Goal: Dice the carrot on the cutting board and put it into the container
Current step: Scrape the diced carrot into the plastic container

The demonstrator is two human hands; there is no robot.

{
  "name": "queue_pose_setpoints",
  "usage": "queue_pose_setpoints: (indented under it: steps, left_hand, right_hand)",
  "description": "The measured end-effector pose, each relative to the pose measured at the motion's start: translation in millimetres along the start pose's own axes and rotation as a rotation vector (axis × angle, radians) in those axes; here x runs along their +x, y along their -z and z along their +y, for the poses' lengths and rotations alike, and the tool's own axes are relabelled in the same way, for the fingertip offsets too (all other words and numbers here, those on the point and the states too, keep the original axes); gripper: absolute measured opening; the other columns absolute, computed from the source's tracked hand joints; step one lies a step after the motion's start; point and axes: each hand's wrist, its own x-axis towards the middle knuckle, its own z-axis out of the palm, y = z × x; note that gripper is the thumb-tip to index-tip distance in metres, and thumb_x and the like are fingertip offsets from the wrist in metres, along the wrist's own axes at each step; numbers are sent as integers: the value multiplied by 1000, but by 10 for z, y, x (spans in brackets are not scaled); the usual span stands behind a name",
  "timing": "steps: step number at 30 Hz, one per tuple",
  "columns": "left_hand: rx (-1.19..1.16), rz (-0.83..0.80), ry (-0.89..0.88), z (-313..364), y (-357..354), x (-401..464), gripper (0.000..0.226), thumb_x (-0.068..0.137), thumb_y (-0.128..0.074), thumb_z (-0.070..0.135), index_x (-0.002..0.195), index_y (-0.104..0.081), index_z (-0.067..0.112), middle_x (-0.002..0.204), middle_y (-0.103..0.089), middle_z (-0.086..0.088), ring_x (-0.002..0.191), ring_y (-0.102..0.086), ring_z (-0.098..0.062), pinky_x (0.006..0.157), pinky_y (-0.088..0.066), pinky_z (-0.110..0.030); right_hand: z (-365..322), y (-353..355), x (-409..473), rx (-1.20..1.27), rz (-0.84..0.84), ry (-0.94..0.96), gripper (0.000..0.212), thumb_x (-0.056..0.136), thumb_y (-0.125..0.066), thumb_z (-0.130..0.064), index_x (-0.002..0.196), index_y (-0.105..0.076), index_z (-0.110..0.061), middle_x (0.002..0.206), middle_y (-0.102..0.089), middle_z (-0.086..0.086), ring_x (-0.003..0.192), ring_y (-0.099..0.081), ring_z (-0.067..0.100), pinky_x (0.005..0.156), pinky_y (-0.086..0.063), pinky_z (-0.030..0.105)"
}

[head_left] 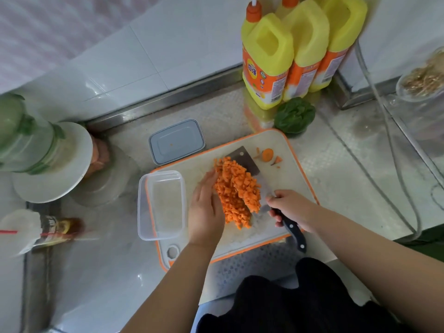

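Left of my left hand [207, 207] the open container [161, 205] sits just beside, nothing between. Beyond my knife-holding right hand [292, 207], bare cutting board [292, 179]; yellow bottles [298, 49] stand farther back.

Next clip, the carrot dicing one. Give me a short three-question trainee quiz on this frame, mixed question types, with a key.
1. True or false: the clear container already holds diced carrot.
2. Multiple choice: where is the pile of diced carrot lying?
A. in the lid
B. heaped on the cleaver blade over the cutting board
C. on the steel counter
3. Fill in: the right hand grips the cleaver's ____.

Key
1. False. The container looks empty; it sits at the board's left edge, its lid lying apart behind it.
2. B. The left hand presses flat against the pile's left side.
3. Handle, which is black.
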Motion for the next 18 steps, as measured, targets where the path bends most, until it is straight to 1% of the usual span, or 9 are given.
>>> queue_pose_setpoints:
  steps: [3,6,8,10,11,13,16,17,18]
  left_hand:
    - [80,147,-117,-155,241,-28,46,92,-31,4,132,-55,5,137,-55,-5,132,-47,-22,111,-36,-37]
    - [271,317,-46,-351,474,-33,38,96,-42,13,131,-54,4,140,-51,-12,135,-42,-27,113,-32,-41]
    - [318,427,245,-399,626,-15,43,99,-42,23,138,-47,7,146,-43,-13,137,-37,-34,112,-27,-45]
    - [185,422,570,-425,730,9,46,103,-34,31,145,-35,11,150,-36,-13,135,-35,-34,108,-27,-44]
    - [100,397,648,-441,756,7,47,104,-30,34,146,-33,13,150,-37,-12,134,-36,-33,105,-29,-40]
    - [-30,403,657,-451,775,-20,46,105,-27,35,144,-35,12,144,-44,-12,130,-41,-30,100,-31,-34]
    - [-107,433,684,-446,732,-105,47,105,-27,35,144,-38,11,145,-44,-12,134,-39,-28,108,-31,-36]
    - [-89,443,643,-417,711,-143,48,105,-27,35,144,-39,9,145,-43,-14,135,-38,-27,110,-29,-35]
    - [-43,454,525,-369,702,-168,50,104,-29,35,142,-40,5,143,-44,-16,134,-38,-28,110,-29,-36]
  right_hand:
    - [-34,8,-46,-42,-38,27,20,100,-48,-19,84,-43,-8,63,-46,8,48,-38,15,47,-42,27]
    - [-103,-70,-101,-112,-90,49,16,100,-49,-19,89,-44,-8,63,-46,7,46,-38,14,47,-41,27]
    - [-163,-170,-133,-160,-127,58,17,100,-49,-19,87,-46,-7,61,-45,6,45,-38,13,50,-41,29]
    - [-234,-295,-164,-176,-176,67,21,100,-48,-17,81,-47,-7,60,-44,6,46,-38,14,51,-39,30]
    - [-275,-365,-176,-186,-208,72,21,100,-48,-17,81,-48,-7,60,-44,6,46,-38,14,51,-38,30]
    - [-357,-507,-191,-226,-260,76,21,100,-48,-18,81,-48,-9,62,-45,6,47,-39,14,51,-39,29]
    - [-449,-688,-167,-270,-295,72,21,99,-50,-21,80,-47,-14,63,-48,6,48,-41,15,51,-41,30]
    - [-475,-734,-153,-280,-302,68,20,99,-51,-22,80,-46,-17,63,-49,6,48,-41,15,51,-42,31]
    - [-503,-779,-145,-301,-304,65,18,99,-51,-22,82,-47,-17,63,-50,5,48,-42,15,51,-43,31]
